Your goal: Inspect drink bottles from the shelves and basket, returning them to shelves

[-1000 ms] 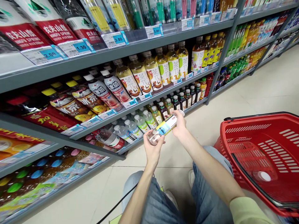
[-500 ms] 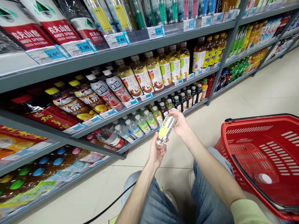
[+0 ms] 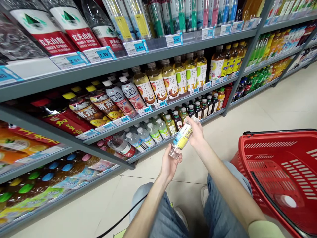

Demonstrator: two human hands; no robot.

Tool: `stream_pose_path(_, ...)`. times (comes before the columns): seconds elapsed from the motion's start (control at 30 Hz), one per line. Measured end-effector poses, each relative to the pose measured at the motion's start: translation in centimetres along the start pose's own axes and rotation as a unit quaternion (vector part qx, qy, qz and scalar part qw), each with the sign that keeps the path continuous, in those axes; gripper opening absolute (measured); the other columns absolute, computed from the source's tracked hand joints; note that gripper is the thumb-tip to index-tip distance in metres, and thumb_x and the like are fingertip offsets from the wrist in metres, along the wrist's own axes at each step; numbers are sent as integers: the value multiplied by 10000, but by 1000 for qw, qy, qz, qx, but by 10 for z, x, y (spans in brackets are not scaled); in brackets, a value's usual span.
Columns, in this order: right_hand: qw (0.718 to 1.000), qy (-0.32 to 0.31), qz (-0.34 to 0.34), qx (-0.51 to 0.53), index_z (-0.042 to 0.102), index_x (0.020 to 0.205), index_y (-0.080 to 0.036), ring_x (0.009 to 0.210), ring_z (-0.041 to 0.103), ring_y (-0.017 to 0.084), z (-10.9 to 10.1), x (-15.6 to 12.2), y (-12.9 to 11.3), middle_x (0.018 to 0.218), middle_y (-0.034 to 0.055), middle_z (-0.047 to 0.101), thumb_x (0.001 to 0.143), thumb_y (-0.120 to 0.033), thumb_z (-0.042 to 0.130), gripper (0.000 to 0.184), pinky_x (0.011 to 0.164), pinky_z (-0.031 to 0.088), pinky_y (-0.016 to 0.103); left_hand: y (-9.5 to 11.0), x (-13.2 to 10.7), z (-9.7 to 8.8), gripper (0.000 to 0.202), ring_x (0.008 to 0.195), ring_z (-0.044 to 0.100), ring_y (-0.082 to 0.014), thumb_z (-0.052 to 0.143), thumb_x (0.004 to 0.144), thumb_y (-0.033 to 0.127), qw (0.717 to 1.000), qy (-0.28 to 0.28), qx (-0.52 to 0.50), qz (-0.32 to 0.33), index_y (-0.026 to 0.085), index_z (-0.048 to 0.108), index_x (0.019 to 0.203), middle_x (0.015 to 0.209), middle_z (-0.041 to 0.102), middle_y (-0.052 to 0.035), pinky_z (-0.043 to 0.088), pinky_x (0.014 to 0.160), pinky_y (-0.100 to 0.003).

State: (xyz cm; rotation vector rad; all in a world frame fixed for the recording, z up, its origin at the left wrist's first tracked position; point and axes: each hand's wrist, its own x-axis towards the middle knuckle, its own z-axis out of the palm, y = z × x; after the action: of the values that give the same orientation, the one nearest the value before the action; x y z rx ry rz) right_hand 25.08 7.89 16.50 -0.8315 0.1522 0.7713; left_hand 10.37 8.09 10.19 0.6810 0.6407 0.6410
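Between my two hands is a clear plastic bottle [image 3: 182, 138] with a yellow, white and blue label, tilted with its cap end up and to the right. My left hand [image 3: 170, 162] cups the bottom end, fingers curled round it. Around the upper end, my right hand [image 3: 197, 132] is closed, hiding most of the cap. The bottle is held over the floor, in front of the low shelf of drinks. A red shopping basket [image 3: 250, 142] stands to my right, with a clear, white-capped bottle [image 3: 288, 201] lying in it.
Shelves of drinks run along the left and front. Tea bottles [image 3: 168, 81] line the middle shelf; small bottles [image 3: 158, 129] stand on the bottom one. A black cable [image 3: 123, 216] crosses beside my left knee. The basket's black handle [image 3: 272, 201] lies across its near side.
The bottle has turned in my hands, so blue now shows on its label beside the yellow. My view has shifted slightly, moving the shelves and basket down and right in the picture.
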Motion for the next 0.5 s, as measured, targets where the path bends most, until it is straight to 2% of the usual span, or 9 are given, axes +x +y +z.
stream_pose_path(0.07,999,8,-29,24,523,877,-209,566,606,128,2,0,-1,690,-25,664,654,-229,862,406,519,530,232,-5,-1,0,400,676,631,-144,691,836,483,997,-16,27,67,185,519,1039,864,617,-21,471,548,-233)
stream_pose_path(0.13,998,27,-51,33,541,866,-198,555,602,118,3,0,-3,685,-31,656,658,-237,870,391,518,531,222,-10,0,-2,453,826,653,-166,699,844,463,986,-22,91,140,216,530,1184,1095,621,-61,535,652,-279)
stream_pose_path(0.17,997,36,-56,32,555,856,-192,544,595,112,3,1,-4,676,-37,647,668,-241,866,367,513,527,217,-13,0,-4,489,896,649,-175,709,844,439,975,-23,136,176,237,526,1249,1188,599,-73,557,717,-306)
stream_pose_path(0.23,997,46,-47,29,579,842,-186,528,585,107,1,2,-6,651,-48,627,693,-255,851,318,497,517,212,-15,2,-8,525,1007,631,-198,729,837,379,936,-20,241,255,254,535,1308,1251,572,-86,568,827,-355)
stream_pose_path(0.3,999,37,-21,27,588,831,-192,529,590,114,0,4,-8,636,-51,620,715,-286,836,290,488,512,215,-15,3,-11,485,1119,605,-230,733,834,305,868,-10,351,351,248,581,1291,1255,566,-99,544,932,-400)
stream_pose_path(0.37,999,16,17,22,576,804,-201,531,594,118,-2,6,-8,626,-47,622,741,-284,803,250,485,508,212,-11,3,-13,418,1191,582,-250,723,827,217,771,8,443,457,240,630,1234,1257,564,-104,510,1006,-439)
stream_pose_path(0.43,998,-17,59,16,548,749,-200,517,580,116,-4,8,-8,620,-31,627,770,-249,741,200,482,504,213,-6,2,-14,389,1205,581,-255,699,816,130,673,11,498,547,234,651,1188,1261,575,-108,496,1028,-463)
stream_pose_path(0.5,995,-49,84,13,528,704,-195,505,564,112,-4,9,-7,624,-16,631,777,-212,681,170,481,501,215,-3,0,-16,416,1194,586,-258,665,801,58,605,-4,520,603,235,649,1176,1252,594,-107,506,1007,-472)
